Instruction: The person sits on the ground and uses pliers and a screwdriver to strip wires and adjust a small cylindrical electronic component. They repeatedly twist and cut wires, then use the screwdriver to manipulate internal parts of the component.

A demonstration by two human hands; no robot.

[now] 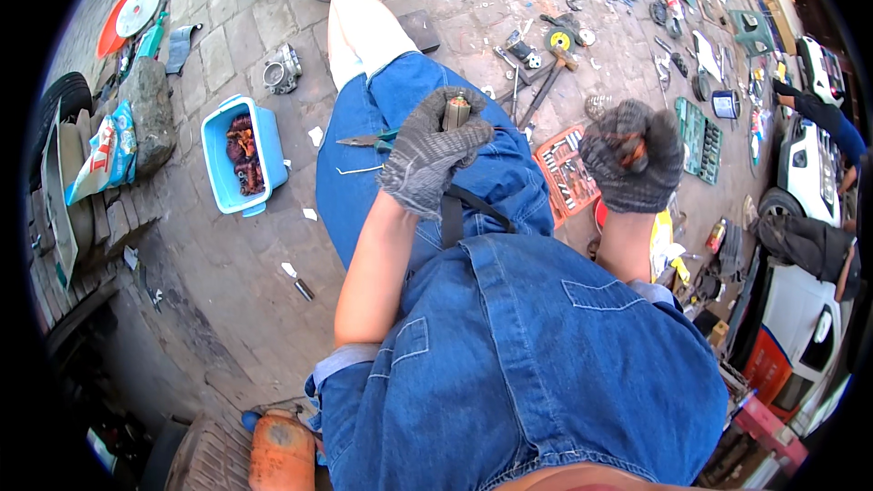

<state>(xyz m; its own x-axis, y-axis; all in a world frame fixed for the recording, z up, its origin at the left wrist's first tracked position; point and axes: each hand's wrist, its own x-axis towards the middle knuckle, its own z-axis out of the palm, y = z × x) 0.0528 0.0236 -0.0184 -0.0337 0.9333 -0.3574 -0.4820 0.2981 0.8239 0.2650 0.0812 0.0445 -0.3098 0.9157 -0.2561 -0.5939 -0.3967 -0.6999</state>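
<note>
Both my hands wear grey knitted gloves and are raised above my denim-covered lap. My left hand (426, 159) is closed around a small cylindrical metal part (456, 113), whose end shows above the fingers. In my right hand (635, 168), curled fingers hold a reddish-brown, copper-coloured piece (631, 149); its exact kind is unclear. Pliers (362, 141) with green handles lie on my lap beside the left hand, their handles partly hidden by it. To the left stands a light blue plastic basin (275, 150) with reddish-brown copper-like windings (244, 155) inside.
A hammer (548, 82) and a yellow disc (559, 39) lie ahead on the paving. An orange socket set (566, 173) and a green tool case (698, 141) sit to the right. A metal housing (283, 69) is ahead-left. White vehicles (809, 168) and another person (832, 123) are far right.
</note>
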